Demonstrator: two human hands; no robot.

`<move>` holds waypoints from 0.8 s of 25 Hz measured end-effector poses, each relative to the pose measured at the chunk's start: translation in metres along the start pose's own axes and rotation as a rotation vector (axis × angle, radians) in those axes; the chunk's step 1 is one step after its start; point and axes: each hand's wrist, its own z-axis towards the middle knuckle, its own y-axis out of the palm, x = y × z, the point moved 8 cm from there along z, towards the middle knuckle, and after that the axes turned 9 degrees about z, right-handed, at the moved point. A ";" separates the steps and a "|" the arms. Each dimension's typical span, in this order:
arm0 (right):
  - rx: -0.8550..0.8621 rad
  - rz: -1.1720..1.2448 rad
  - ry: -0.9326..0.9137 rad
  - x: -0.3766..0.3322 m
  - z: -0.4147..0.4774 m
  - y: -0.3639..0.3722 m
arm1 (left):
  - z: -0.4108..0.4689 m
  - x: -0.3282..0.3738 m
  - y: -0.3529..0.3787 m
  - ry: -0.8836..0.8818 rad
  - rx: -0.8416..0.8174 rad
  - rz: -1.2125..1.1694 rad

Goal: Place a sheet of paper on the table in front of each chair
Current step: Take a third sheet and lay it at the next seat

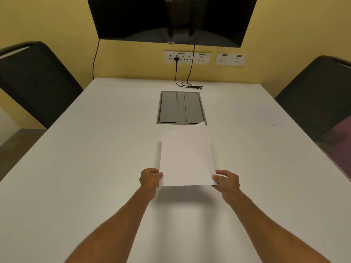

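Now, with your left hand (151, 178) and right hand (227, 180) pinching the sheet's (187, 162) near corners, lower it flat onto the table (76, 168), squared to your edge.

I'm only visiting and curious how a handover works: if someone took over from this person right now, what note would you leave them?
Hands: the left hand pinches the near left corner of the held paper, and the right hand pinches the near right corner.
Paper: it is held just above the table. A second corner peeks out at the far end, so it may be more than one sheet.
Done: one sheet lies flat in front of the right chair.
Left: no sheet shows in front of the left chair. Any nearer chairs are out of view.
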 end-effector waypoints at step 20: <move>0.099 -0.438 -0.179 0.030 0.100 0.036 | 0.091 -0.008 0.043 0.181 0.175 0.265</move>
